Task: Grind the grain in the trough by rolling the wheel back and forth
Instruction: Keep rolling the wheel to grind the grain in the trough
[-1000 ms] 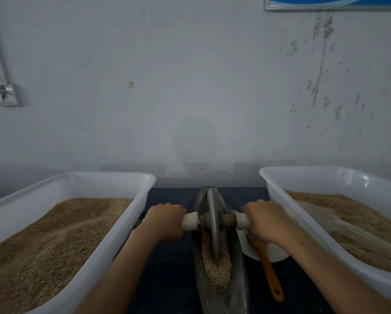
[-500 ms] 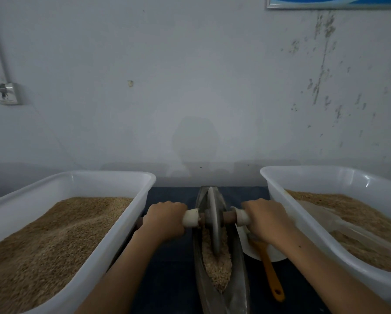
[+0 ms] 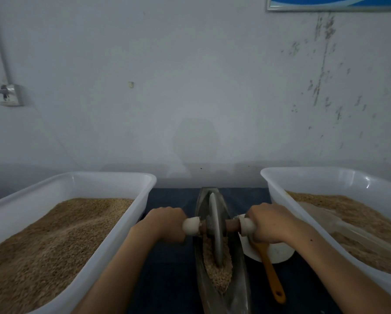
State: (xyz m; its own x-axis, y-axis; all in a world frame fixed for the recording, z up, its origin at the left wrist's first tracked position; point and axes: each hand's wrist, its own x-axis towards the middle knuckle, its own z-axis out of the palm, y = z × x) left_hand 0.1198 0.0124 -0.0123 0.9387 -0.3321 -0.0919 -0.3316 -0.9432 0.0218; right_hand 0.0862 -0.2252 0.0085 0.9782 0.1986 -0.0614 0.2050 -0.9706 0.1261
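Observation:
A narrow boat-shaped metal trough lies lengthwise on the dark table in front of me. Brown grain fills its middle and near part. A grey metal wheel stands upright in the trough, its lower edge sunk in the grain. An axle with white end caps runs through it. My left hand grips the left handle, and my right hand grips the right one. Both fists hide most of the handles.
A white plastic tub of grain stands at the left, another white tub of grain with a clear scoop at the right. A white bowl and an orange-handled tool lie right of the trough. A wall stands close behind.
The wheel and both hands have shifted very slightly along the trough; the grips are unchanged.

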